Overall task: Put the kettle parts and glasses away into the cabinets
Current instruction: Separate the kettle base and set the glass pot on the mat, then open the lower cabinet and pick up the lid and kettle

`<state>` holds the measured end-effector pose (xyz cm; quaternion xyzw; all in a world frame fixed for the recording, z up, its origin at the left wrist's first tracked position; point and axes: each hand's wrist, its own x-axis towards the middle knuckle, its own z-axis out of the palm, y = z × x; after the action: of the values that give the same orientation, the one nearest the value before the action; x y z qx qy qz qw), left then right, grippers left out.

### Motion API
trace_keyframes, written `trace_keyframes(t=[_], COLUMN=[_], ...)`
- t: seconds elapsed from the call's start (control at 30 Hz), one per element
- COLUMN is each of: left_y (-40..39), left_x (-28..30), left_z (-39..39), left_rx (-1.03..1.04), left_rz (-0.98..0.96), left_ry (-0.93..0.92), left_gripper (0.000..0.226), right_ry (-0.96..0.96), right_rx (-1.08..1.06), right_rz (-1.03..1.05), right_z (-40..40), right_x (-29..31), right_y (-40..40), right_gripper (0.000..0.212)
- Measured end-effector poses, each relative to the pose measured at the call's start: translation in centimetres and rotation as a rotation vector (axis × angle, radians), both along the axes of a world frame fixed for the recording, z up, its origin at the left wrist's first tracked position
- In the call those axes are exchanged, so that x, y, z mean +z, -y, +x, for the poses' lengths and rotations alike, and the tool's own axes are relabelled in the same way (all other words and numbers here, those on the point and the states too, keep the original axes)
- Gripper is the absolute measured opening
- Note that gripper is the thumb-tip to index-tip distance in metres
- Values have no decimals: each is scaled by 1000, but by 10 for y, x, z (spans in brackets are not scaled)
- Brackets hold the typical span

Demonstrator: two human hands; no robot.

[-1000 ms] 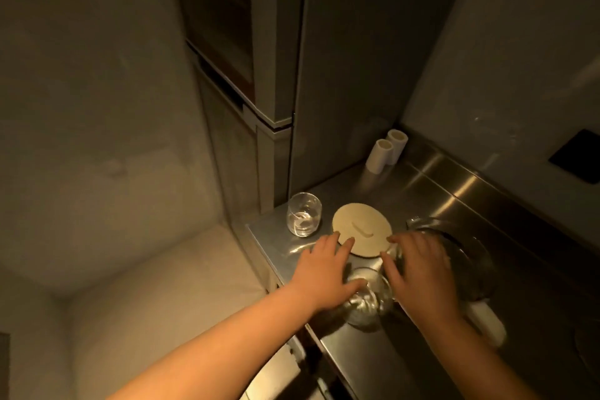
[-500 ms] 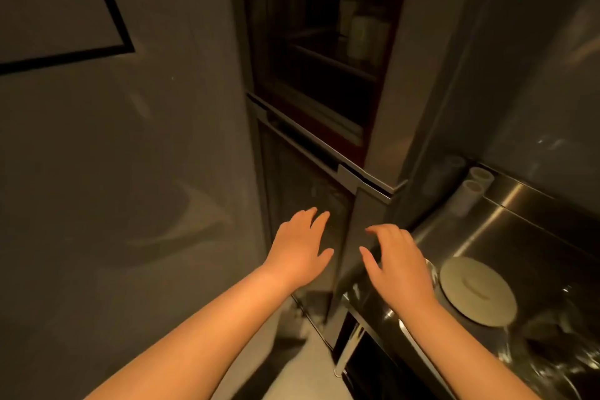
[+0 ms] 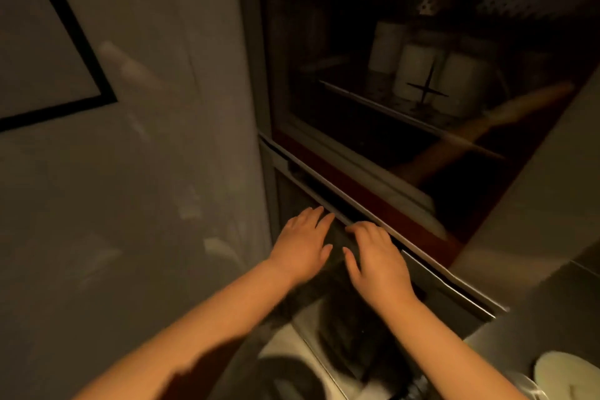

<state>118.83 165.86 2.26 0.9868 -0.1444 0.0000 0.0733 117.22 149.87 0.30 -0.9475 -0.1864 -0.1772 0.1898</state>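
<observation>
Both hands, left [image 3: 303, 245] and right [image 3: 378, 258], are held flat with fingers spread, empty, against the smooth grey cabinet door [image 3: 431, 286]; a round cream lid [image 3: 566, 377] lies on the steel tabletop [image 3: 552, 312].

A second earlier both hands were down on the worktop [image 3: 532, 331] around a glass. By now the left hand [image 3: 302, 250] and right hand [image 3: 378, 261] had left it empty and risen to the top edge of the lower cabinet door [image 3: 422, 282], fingers spread. The view swung up to the glass-fronted upper cabinet [image 3: 406, 81]; only the cream lid [image 3: 566, 378] remained visible, at the lower right corner.
</observation>
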Motion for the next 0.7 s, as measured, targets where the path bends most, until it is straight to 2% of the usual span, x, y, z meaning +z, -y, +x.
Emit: trace_keyframes(t=[0.23, 0.37, 0.57, 0.7], left_y=[-24, -38, -56, -59], left_x=[-11, -18, -28, -30], left_z=[57, 79, 90, 92], left_rx=[-112, -237, -377, -417], left_rz=[36, 84, 134, 93], left_ry=[-24, 10, 84, 81], left_gripper=[66, 66, 66, 66], right_ry=[-69, -22, 6, -68], right_rx=[-145, -273, -477, -590], right_rz=[-55, -117, -223, -221], right_z=[28, 33, 25, 26], right_x=[-17, -24, -31, -31], right_y=[-29, -47, -75, -91], right_gripper=[47, 55, 82, 80])
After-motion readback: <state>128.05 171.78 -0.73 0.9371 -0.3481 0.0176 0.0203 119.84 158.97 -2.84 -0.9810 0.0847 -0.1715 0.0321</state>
